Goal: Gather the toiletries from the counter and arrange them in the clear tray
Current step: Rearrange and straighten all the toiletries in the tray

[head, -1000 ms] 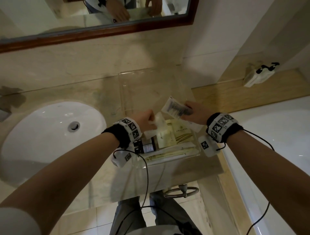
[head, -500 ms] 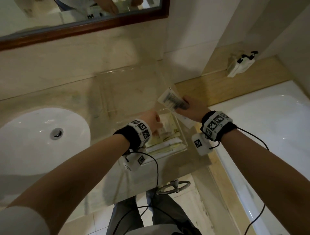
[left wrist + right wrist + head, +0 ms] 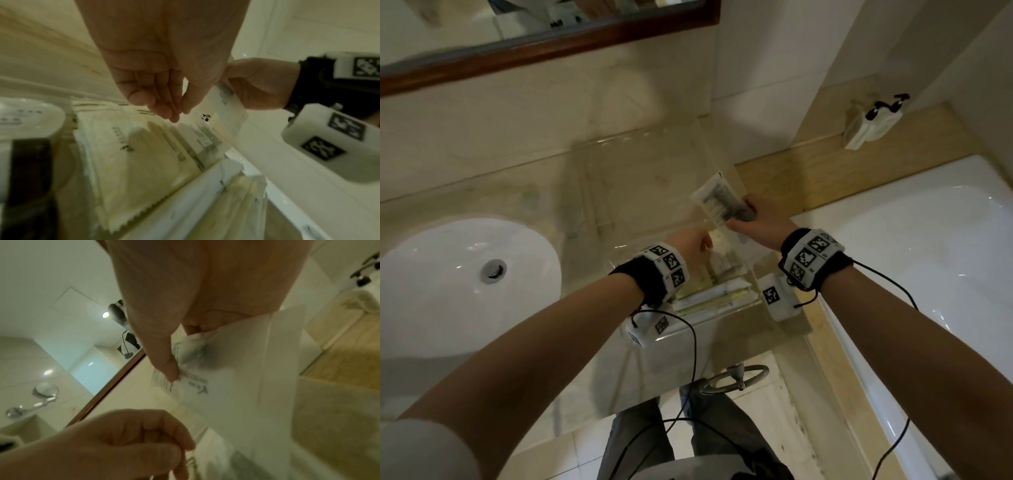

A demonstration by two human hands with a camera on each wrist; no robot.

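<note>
In the near compartment of the clear tray [image 3: 751, 274] the left hand [image 3: 690, 245] now hangs empty, its fingers [image 3: 162, 104] loosely bunched and pinching nothing. A second ago it held a white sachet above this compartment; that sachet is out of its grasp, and I judge it is among the packets [image 3: 144, 154] lying flat below, so one more item is stowed.

The near compartment holds several cream and white packets overlapping, with long paper-wrapped pieces [image 3: 714, 296] along its front edge. A dark-capped small bottle [image 3: 30, 170] lies at the compartment's left side.

Just beyond, over the divider between near and far compartments, the right hand [image 3: 760, 222] pinches a white printed sachet [image 3: 722, 202] between thumb and fingers, clear of the tray floor. It has drifted slightly farther back than before, so I judge it goes in next.

The far compartment, towards the mirror [image 3: 544, 37], looks bare, though glare makes that uncertain.
</note>
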